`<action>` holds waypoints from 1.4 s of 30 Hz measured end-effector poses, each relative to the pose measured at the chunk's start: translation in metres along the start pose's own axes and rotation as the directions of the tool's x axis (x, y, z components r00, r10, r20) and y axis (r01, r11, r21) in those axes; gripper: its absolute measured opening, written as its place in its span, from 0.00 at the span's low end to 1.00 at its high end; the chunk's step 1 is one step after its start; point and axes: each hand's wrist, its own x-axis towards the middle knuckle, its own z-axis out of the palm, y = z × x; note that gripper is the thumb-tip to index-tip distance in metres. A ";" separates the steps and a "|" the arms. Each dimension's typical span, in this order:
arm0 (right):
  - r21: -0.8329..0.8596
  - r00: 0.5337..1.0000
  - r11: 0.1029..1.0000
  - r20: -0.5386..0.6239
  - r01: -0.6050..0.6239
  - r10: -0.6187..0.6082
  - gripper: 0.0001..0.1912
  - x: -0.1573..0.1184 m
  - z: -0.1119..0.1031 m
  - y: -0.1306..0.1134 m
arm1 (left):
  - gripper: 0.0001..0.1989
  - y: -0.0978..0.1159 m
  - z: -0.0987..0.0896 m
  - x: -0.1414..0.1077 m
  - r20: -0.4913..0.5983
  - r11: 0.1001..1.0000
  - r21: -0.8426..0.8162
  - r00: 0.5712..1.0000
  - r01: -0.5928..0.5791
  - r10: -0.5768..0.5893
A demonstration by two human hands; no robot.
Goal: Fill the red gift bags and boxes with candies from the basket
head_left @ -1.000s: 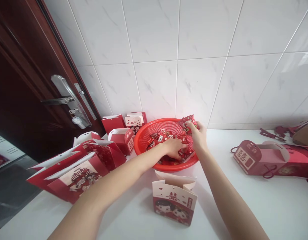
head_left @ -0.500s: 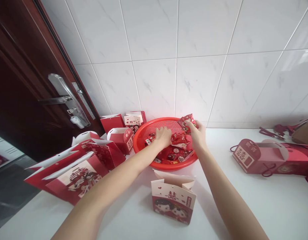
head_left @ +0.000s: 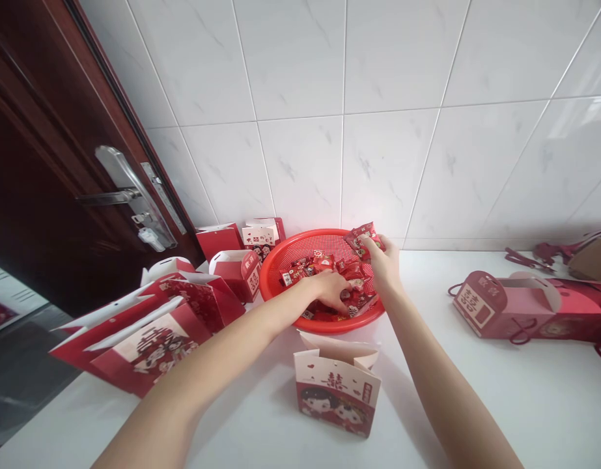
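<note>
A red plastic basket [head_left: 269,273] by the tiled wall holds several red-wrapped packets [head_left: 324,262]. My left hand [head_left: 331,289] is down in it, palm toward the packets, its fingers apart and touching those on the right side; nothing is seen in its grasp. Over the basket's right rim, my right hand [head_left: 384,260] pinches a red packet [head_left: 363,240] between thumb and fingers. In front of the basket stands a small red and cream paper box [head_left: 336,397] with its top open.
Red gift bags [head_left: 153,345] and small red boxes [head_left: 236,273] stand at the left, near a dark door [head_left: 46,130] with a metal handle. Pink and red boxes [head_left: 510,306] with cords lie at the right, a brown item [head_left: 593,260] behind them.
My left hand has moved right and toward me within the basket, its fingers spreading and uncovering packets at the back. My right hand still holds its packet in nearly the same place.
</note>
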 end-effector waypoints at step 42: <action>0.098 0.997 0.992 -0.008 -0.081 0.082 0.12 0.001 0.001 -0.002 | 0.17 -0.036 -0.006 0.002 -0.295 0.773 -0.630 0.896 0.077 -0.331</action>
